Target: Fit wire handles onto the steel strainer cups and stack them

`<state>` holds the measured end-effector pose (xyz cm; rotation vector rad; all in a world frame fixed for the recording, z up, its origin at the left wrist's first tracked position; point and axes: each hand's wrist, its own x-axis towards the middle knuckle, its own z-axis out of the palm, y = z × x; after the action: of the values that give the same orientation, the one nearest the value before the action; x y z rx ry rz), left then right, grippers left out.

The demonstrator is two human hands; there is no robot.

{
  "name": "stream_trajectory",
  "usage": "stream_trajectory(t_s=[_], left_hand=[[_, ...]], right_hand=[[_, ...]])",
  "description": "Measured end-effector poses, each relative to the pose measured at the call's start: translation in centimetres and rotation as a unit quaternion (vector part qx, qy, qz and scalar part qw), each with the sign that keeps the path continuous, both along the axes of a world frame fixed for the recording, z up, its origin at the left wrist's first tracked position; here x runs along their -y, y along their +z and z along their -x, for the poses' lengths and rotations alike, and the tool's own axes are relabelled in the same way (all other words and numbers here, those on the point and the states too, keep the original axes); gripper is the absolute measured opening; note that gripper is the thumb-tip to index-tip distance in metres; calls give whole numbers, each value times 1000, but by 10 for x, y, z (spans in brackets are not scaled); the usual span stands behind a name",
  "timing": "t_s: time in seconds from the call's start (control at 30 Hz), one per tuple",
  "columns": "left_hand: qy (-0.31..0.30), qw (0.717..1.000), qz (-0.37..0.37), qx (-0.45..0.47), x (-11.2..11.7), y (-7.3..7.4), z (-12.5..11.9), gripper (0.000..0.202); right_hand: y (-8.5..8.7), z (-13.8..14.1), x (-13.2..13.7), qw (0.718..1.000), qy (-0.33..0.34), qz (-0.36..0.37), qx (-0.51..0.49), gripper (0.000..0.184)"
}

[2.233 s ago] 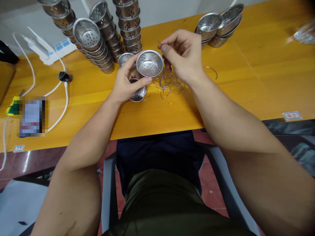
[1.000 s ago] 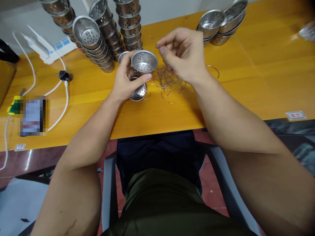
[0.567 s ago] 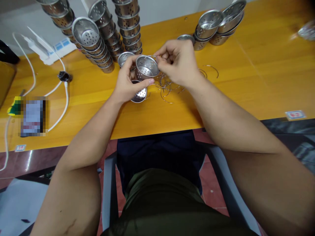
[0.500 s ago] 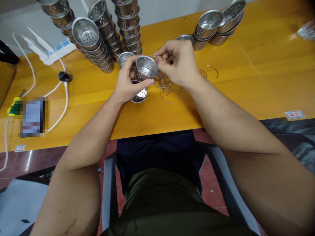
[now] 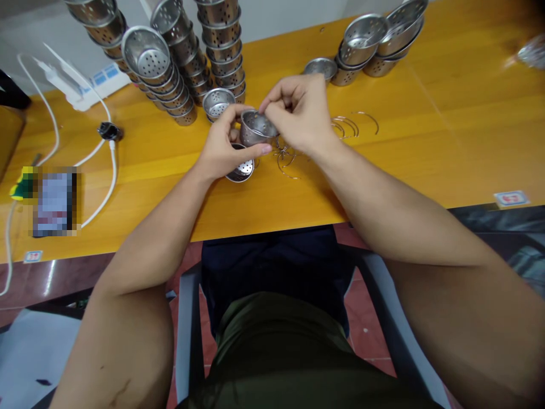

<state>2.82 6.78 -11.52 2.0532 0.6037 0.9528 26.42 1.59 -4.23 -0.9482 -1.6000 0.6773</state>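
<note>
My left hand (image 5: 219,142) grips a small perforated metal strainer cup (image 5: 250,134) by its side, thumb along the front and fingers behind. The cup's mouth tilts up toward me. My right hand (image 5: 302,113) is closed in a pinch at the cup's right rim, on a thin curved wire (image 5: 260,132) that runs across the cup's mouth; its pinched end is hidden by the fingers. Just below my left hand lies another perforated cup (image 5: 244,171), and one more cup (image 5: 218,101) stands behind it. Loose curved wires (image 5: 290,165) lie under and beside my right hand.
Tall stacks of perforated cups (image 5: 149,59) stand at the back left. Wider cups (image 5: 364,42) are stacked at the back right. A white power strip (image 5: 96,88), cables and a blurred phone-like object (image 5: 54,201) lie on the left of the yellow table (image 5: 426,147).
The held cup has tipped and dropped slightly toward me. My right hand has shifted a little left and down over its rim, and the wire now lies lower across the mouth.
</note>
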Motion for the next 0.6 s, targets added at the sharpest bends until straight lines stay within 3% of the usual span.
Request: stream_trajectory(t_s=[0.23, 0.43, 0.6], left_hand=[[-18, 1000, 1, 6, 7, 5, -5, 104], [45, 998, 1, 53, 16, 12, -8, 93], [63, 997, -17, 37, 19, 10, -12, 96]], right_hand=[[-4, 3, 4, 999, -39, -20, 30, 39], [-5, 4, 3, 999, -33, -16, 3, 16], [-7, 5, 0, 998, -60, -7, 5, 12]])
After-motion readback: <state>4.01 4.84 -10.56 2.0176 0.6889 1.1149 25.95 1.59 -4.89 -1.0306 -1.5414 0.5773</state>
